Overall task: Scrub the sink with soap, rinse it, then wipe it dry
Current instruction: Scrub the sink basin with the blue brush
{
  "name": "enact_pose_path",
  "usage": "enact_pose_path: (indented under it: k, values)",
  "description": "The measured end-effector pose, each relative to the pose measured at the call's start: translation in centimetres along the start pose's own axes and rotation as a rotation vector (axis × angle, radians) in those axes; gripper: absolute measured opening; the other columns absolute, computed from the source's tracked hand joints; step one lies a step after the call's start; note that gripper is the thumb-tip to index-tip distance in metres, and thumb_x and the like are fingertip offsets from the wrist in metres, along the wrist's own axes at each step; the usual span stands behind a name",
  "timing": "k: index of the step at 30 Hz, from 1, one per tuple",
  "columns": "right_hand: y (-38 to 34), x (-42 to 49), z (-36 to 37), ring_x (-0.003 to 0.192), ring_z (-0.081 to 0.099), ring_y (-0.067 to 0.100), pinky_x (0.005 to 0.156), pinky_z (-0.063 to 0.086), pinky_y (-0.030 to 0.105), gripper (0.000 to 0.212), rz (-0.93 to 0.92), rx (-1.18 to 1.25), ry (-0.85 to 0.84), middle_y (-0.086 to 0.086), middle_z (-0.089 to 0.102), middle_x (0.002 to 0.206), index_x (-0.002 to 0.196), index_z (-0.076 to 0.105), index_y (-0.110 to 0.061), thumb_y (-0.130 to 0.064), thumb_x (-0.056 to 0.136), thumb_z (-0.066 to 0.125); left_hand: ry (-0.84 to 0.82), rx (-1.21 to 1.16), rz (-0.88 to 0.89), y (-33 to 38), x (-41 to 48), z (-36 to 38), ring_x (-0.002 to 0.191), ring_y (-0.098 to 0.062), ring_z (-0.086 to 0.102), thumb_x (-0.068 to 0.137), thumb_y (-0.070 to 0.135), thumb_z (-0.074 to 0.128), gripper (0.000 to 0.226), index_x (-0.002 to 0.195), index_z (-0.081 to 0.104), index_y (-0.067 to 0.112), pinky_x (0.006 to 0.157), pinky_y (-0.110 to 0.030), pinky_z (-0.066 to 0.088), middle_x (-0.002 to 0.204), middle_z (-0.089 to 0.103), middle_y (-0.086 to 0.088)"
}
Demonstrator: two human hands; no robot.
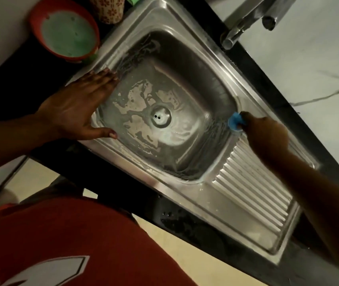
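Steel sink [187, 56], basin filmed with suds; blue scrubber [234, 121] on its right rim, at the edge of the ribbed drainboard [251, 188]. Right hand [265, 135] reaches across the drainboard, fingertips pinching the scrubber. Left hand [75, 108] lies flat on the left rim, fingers straight, thumb splayed; basin between lies open.

The left hand [77, 108] lies flat, fingers straight, on the left rim of the steel sink [195, 65]. The right hand [265, 137] grips a blue scrubber [234, 121], possibly a sponge, at the basin's right edge beside the ribbed drainboard [253, 188]. Suds ring the drain [161, 117].
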State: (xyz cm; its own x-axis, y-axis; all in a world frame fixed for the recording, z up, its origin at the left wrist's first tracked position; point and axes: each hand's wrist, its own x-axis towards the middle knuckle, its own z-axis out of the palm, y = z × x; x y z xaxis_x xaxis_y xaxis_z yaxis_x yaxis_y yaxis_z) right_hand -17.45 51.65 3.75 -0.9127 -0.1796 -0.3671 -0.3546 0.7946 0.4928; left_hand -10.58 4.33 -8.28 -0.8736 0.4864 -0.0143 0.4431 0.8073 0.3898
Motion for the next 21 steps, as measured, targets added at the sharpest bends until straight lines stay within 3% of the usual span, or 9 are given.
enact_pose_path:
  k: [2,6,9,13,17,19,21]
  values:
    - [-0.5,0.0,0.5,0.043,0.044,0.01,0.039,0.029,0.024,0.038,0.049,-0.028,-0.007,-0.003,0.045,0.061,0.137,0.048,-0.024,-0.039,0.103,0.042,-0.006,-0.005,-0.002,0.1,0.0,0.0,0.161,-0.03,0.012,0.078,0.098,0.032,0.13,0.165,0.015,0.002,0.13,-0.05,0.016,0.173,0.015,-0.017]
    - [-5.6,-9.0,2.0,0.05,0.051,0.016,0.044,0.027,0.026,0.05,-0.051,0.113,-0.107,-0.002,0.061,0.075,0.152,0.033,-0.04,-0.043,0.103,0.043,-0.004,-0.035,-0.016,0.1,-0.1,-0.2,0.16,-0.033,0.016,0.078,0.098,0.032,0.131,0.165,0.016,0.002,0.129,-0.051,0.018,0.172,0.018,-0.018]
    - [-8.0,-12.5,1.7,0.063,0.066,0.023,0.051,0.039,0.03,0.053,-0.157,0.125,-0.192,0.001,0.07,0.086,0.153,0.026,-0.048,-0.048,0.103,0.044,0.0,-0.031,-0.021,0.2,-0.1,-0.3,0.16,-0.033,0.016,0.078,0.099,0.03,0.131,0.164,0.017,0.001,0.129,-0.05,0.018,0.171,0.018,-0.019]
    - [-3.8,-4.7,1.6,0.055,0.06,0.025,0.049,0.041,0.03,0.041,-0.083,0.021,0.003,0.007,0.064,0.077,0.142,0.051,-0.032,-0.034,0.101,0.051,0.006,-0.03,-0.015,0.1,0.1,-0.3,0.16,-0.032,0.015,0.078,0.098,0.032,0.131,0.164,0.017,0.001,0.13,-0.048,0.015,0.172,0.018,-0.019]
    - [-1.3,3.0,0.9,0.055,0.053,0.024,0.05,0.035,0.03,0.033,0.042,-0.117,0.009,0.006,0.055,0.074,0.134,0.052,-0.025,-0.03,0.103,0.042,-0.018,-0.001,-0.024,0.1,0.0,-0.1,0.16,-0.031,0.013,0.077,0.099,0.031,0.132,0.164,0.016,0.001,0.131,-0.046,0.013,0.172,0.016,-0.018]
    - [-2.8,1.3,0.6,0.043,0.038,0.017,0.045,0.025,0.024,0.037,0.047,-0.105,0.0,-0.001,0.042,0.061,0.134,0.054,-0.028,-0.034,0.102,0.037,-0.018,-0.007,-0.023,0.1,0.1,-0.1,0.16,-0.032,0.014,0.077,0.099,0.031,0.132,0.164,0.017,0.001,0.131,-0.046,0.013,0.172,0.017,-0.018]
    - [-4.6,-3.1,1.1,0.045,0.046,0.018,0.046,0.027,0.022,0.039,-0.001,0.013,-0.032,0.0,0.049,0.063,0.14,0.051,-0.034,-0.04,0.103,0.04,-0.01,-0.008,-0.018,0.1,0.0,-0.2,0.16,-0.032,0.014,0.077,0.098,0.031,0.132,0.164,0.017,0.0,0.131,-0.045,0.012,0.172,0.017,-0.019]
